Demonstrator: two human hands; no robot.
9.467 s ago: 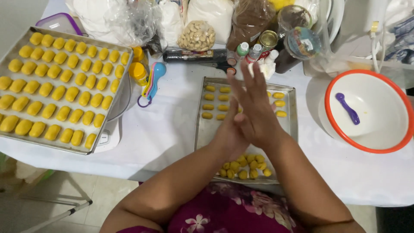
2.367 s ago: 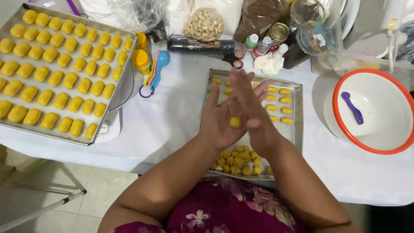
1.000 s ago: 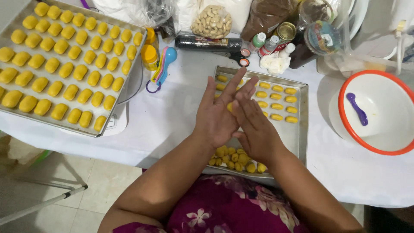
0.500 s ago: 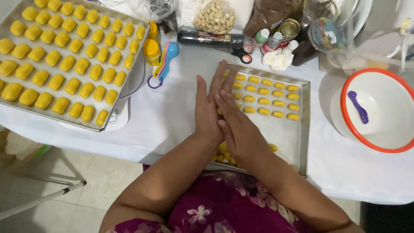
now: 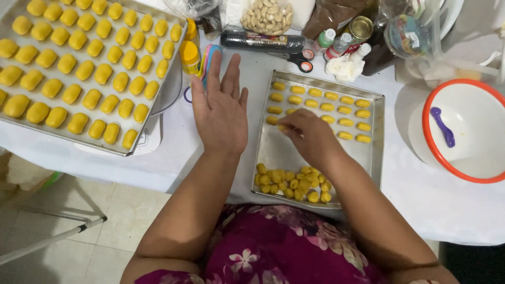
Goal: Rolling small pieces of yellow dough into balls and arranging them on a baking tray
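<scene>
right hand [image 5: 307, 134] pinched on yellow dough piece [image 5: 282, 127], set at row end on small tray [image 5: 376, 147] | piece at 9 o'clock of knuckles, long axis 3–9 | left hand [image 5: 221, 113] splayed flat, nothing held, over worktop [image 5: 173, 152]; right is nearer

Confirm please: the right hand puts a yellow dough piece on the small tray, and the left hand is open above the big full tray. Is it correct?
Not quite. The left hand is open, but it hovers over the white tablecloth between the two trays, not above the big full tray. The right hand does place a yellow dough piece on the small tray, as the head view shows.
</scene>
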